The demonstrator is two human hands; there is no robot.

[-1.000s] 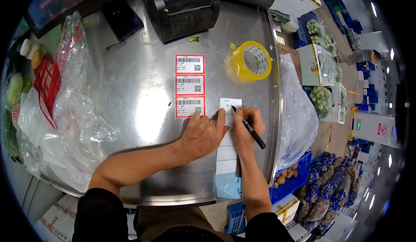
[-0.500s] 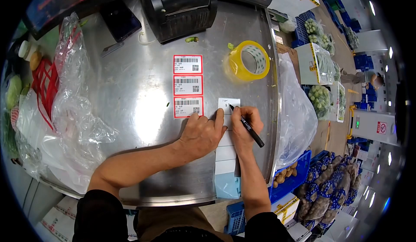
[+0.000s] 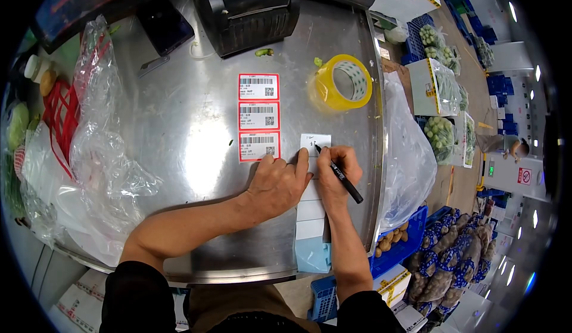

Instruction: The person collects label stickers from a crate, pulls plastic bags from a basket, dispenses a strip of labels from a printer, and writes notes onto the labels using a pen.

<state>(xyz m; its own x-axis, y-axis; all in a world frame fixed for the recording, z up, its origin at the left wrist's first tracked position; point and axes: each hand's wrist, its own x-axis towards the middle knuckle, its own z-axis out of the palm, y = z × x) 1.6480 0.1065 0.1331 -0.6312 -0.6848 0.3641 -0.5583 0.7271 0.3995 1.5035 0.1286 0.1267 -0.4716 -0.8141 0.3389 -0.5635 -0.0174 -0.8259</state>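
Note:
My right hand (image 3: 338, 175) grips a black marker pen (image 3: 345, 181), its tip touching the top label of a white label strip (image 3: 310, 211). Small handwriting shows on that top label. My left hand (image 3: 279, 181) lies on the table with its fingers apart, holding nothing. Its index finger presses the strip's left edge, while another fingertip rests at the lowest of three red-bordered barcode labels (image 3: 259, 117). Toward its lower end the strip turns light blue. Right of the barcode labels lies a roll of clear yellow tape (image 3: 364, 88).
A black label printer (image 3: 247, 17) stands at the far side of the metal table (image 3: 179, 214), beside a dark phone (image 3: 165, 26). Crumpled clear plastic bags (image 3: 98, 154) cover the left side. Past the right edge are a plastic sheet (image 3: 408, 160) and a blue crate (image 3: 411, 243) of potatoes.
The pen tip has shifted very slightly on the top label, where the writing looks a little fuller. My left hand has stayed in place. A person in the background has moved.

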